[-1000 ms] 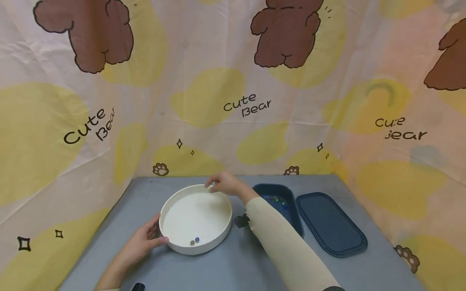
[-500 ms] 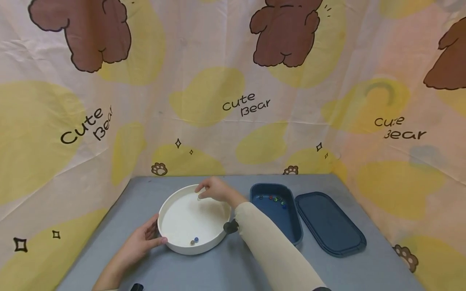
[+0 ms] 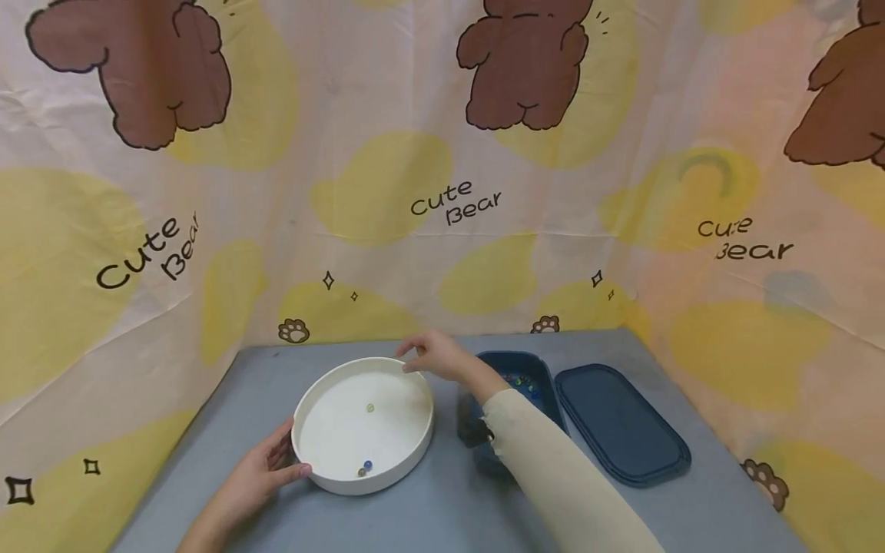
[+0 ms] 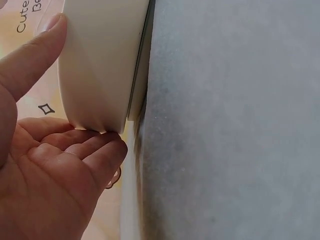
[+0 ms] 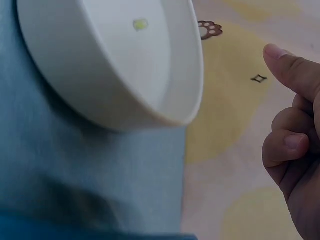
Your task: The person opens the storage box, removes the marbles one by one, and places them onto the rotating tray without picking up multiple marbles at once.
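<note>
My left hand [image 3: 252,476] steadies a round white tray [image 3: 422,442], its thumb [image 4: 50,37] at the rim and its curled fingers against the outer wall. A clear yellow-green marble [image 3: 369,408] lies near the middle of the tray floor. Toward the near side sit a blue marble [image 3: 368,465] and a brownish marble [image 3: 362,472], close together. Above the tray's far right rim, my right hand [image 3: 442,358] hovers with thumb and forefinger parted and nothing between them. In the right wrist view this hand [image 5: 295,135] is apart from the tray.
Right of the tray stands a dark blue box [image 3: 561,407] with several small coloured marbles [image 3: 522,382] at its far end; my right forearm covers part of it. Its flat blue lid [image 3: 625,426] lies farther right on the grey table [image 3: 387,526]. A bear-print curtain [image 3: 387,253] surrounds the table.
My right hand has let go of the yellow-green marble, which now rests in the tray, and has drawn back to the right. The left hand keeps its place on the tray.
</note>
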